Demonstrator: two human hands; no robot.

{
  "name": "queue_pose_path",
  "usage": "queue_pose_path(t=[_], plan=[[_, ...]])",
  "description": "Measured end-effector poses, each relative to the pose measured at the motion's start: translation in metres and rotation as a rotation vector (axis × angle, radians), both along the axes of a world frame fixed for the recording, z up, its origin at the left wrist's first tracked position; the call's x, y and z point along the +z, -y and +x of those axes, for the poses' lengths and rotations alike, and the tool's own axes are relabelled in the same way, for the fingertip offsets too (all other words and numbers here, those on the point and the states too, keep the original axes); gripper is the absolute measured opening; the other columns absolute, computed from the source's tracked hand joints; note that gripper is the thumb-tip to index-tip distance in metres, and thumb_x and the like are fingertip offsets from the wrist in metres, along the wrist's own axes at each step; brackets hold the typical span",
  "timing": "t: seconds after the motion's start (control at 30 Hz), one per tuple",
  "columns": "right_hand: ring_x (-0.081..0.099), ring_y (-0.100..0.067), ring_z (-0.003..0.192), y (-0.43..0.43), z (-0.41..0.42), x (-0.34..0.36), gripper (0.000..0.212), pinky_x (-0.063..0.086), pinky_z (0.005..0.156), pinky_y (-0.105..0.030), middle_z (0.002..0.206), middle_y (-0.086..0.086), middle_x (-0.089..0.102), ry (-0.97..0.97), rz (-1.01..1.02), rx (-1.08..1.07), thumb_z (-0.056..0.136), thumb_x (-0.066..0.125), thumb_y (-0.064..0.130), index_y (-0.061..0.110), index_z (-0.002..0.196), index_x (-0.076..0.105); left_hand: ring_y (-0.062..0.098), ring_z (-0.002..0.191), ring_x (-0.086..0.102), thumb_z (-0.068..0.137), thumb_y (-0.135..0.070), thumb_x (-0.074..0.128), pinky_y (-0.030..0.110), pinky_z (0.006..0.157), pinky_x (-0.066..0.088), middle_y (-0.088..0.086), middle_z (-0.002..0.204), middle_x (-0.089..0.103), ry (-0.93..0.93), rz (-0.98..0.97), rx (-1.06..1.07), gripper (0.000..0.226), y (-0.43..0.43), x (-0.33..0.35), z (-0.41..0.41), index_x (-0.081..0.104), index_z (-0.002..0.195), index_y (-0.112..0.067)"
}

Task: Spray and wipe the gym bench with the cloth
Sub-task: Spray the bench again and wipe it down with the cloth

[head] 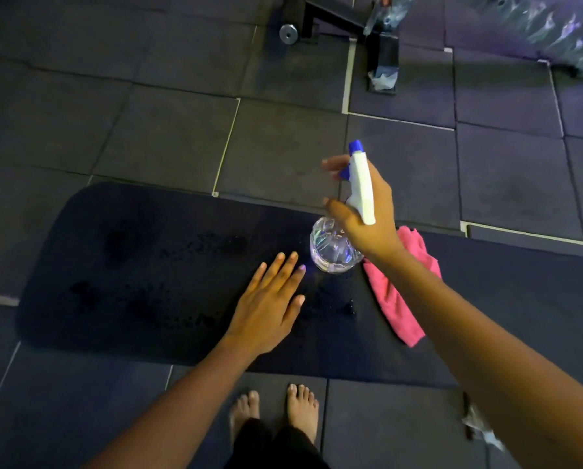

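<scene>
The dark padded gym bench [141,231] runs across the middle of the view, its left half speckled with wet droplets and darker damp patches. My right hand [368,214] grips a clear spray bottle [334,248] with a white and blue trigger head, held above the bench with the nozzle pointing away. My left hand [270,302] hovers flat over the bench pad, fingers apart, holding nothing. A pink cloth [398,299] lies crumpled on the bench under my right forearm.
Dark rubber floor tiles surround the bench. A black machine frame [381,38] with a small weight disc [288,33] stands at the top. Plastic-wrapped equipment [561,28] fills the top right. My bare feet [276,407] stand at the bench's near edge.
</scene>
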State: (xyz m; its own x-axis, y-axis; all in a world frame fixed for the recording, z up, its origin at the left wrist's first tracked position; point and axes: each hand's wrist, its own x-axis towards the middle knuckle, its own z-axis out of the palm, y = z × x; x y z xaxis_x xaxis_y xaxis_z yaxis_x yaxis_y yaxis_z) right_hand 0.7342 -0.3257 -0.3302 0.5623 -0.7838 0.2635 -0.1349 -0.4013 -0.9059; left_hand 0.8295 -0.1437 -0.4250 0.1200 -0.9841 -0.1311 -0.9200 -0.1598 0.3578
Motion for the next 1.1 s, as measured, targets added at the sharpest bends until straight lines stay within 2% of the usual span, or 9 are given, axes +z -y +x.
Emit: queue_pose_path(t=[0.1, 0.23, 0.4, 0.53, 0.7, 0.77, 0.83, 0.93, 1.1], plan=[[0.063, -0.028, 0.079, -0.001, 0.005, 0.004, 0.040, 0.057, 0.067, -0.045, 0.104, -0.016, 0.065, -0.004, 0.127, -0.071, 0.069, 0.054, -0.011, -0.003, 0.108, 0.059, 0.015, 0.147, 0.000, 0.100, -0.039, 0.030, 0.036, 0.119, -0.002, -0.001, 0.159, 0.010, 0.008, 0.002, 0.012, 0.053, 0.001, -0.001, 0.000, 0.023, 0.149, -0.019], [0.048, -0.024, 0.046, 0.002, 0.001, 0.015, 0.033, 0.042, 0.040, -0.028, 0.084, -0.016, 0.065, 0.046, 0.549, -0.320, 0.065, 0.048, -0.012, 0.006, 0.086, 0.064, 0.018, 0.147, 0.008, 0.099, -0.038, 0.034, 0.040, 0.119, 0.006, 0.001, 0.158, 0.017, -0.016, -0.011, 0.012, 0.052, 0.005, 0.001, 0.002, 0.031, 0.147, -0.018], [0.046, -0.023, 0.042, -0.020, -0.023, 0.011, 0.022, 0.037, 0.038, -0.023, 0.068, -0.018, 0.052, -0.402, 0.855, -0.263, 0.066, 0.045, -0.014, 0.004, 0.070, 0.057, 0.016, 0.147, 0.001, 0.100, -0.039, 0.028, 0.044, 0.120, 0.008, 0.000, 0.159, 0.010, -0.024, 0.047, -0.034, 0.052, 0.007, -0.003, 0.011, 0.025, 0.149, -0.021], [0.048, -0.023, 0.043, -0.043, -0.033, -0.004, 0.038, 0.035, 0.046, -0.024, 0.074, -0.021, 0.051, -0.606, 1.027, -0.246, 0.067, 0.042, -0.014, -0.006, 0.102, 0.056, 0.018, 0.147, 0.001, 0.099, -0.041, 0.025, 0.045, 0.120, 0.006, 0.000, 0.160, 0.011, 0.005, 0.052, -0.057, 0.052, 0.009, -0.004, 0.020, 0.024, 0.149, -0.023], [0.040, -0.019, 0.039, -0.063, -0.007, -0.027, 0.076, 0.040, 0.041, -0.022, 0.048, -0.009, 0.039, -0.501, 1.157, -0.378, 0.066, 0.037, -0.013, 0.028, 0.129, 0.051, 0.019, 0.147, 0.002, 0.099, -0.042, 0.024, 0.048, 0.119, 0.007, -0.004, 0.160, 0.010, 0.043, 0.060, -0.090, 0.051, 0.011, -0.008, 0.043, 0.021, 0.148, -0.030], [0.045, -0.021, 0.042, -0.070, 0.018, -0.031, 0.075, 0.046, 0.044, -0.028, 0.048, -0.011, 0.043, -0.517, 1.185, -0.351, 0.060, 0.039, -0.012, 0.029, 0.120, 0.057, 0.019, 0.147, 0.006, 0.099, -0.043, 0.027, 0.049, 0.118, 0.009, -0.004, 0.160, 0.013, 0.055, 0.055, -0.035, 0.051, 0.008, -0.008, 0.064, 0.024, 0.148, -0.031], [0.050, -0.025, 0.051, -0.078, 0.051, -0.032, 0.061, 0.051, 0.052, -0.034, 0.058, -0.016, 0.050, -0.546, 1.199, -0.287, 0.050, 0.044, -0.009, 0.011, 0.103, 0.066, 0.020, 0.147, 0.011, 0.098, -0.043, 0.032, 0.050, 0.117, 0.011, -0.004, 0.159, 0.016, 0.088, 0.053, 0.062, 0.051, 0.000, -0.008, 0.094, 0.027, 0.147, -0.032], [0.050, -0.026, 0.047, -0.095, 0.108, -0.027, 0.028, 0.050, 0.054, -0.036, 0.052, -0.015, 0.049, -0.581, 1.163, -0.236, 0.034, 0.042, -0.003, 0.006, 0.055, 0.060, 0.019, 0.146, 0.015, 0.097, -0.043, 0.035, 0.049, 0.116, 0.012, -0.005, 0.159, 0.018, 0.143, 0.068, 0.174, 0.052, -0.021, -0.009, 0.146, 0.027, 0.147, -0.031], [0.050, -0.026, 0.049, -0.134, 0.198, -0.028, 0.038, 0.047, 0.048, -0.030, 0.067, -0.017, 0.054, -0.664, 1.118, -0.071, 0.037, 0.045, 0.001, 0.004, 0.072, 0.060, 0.021, 0.146, 0.014, 0.097, -0.044, 0.036, 0.055, 0.113, 0.015, -0.006, 0.159, 0.016, 0.188, 0.132, 0.370, 0.054, -0.074, -0.009, 0.222, 0.022, 0.148, -0.034]])
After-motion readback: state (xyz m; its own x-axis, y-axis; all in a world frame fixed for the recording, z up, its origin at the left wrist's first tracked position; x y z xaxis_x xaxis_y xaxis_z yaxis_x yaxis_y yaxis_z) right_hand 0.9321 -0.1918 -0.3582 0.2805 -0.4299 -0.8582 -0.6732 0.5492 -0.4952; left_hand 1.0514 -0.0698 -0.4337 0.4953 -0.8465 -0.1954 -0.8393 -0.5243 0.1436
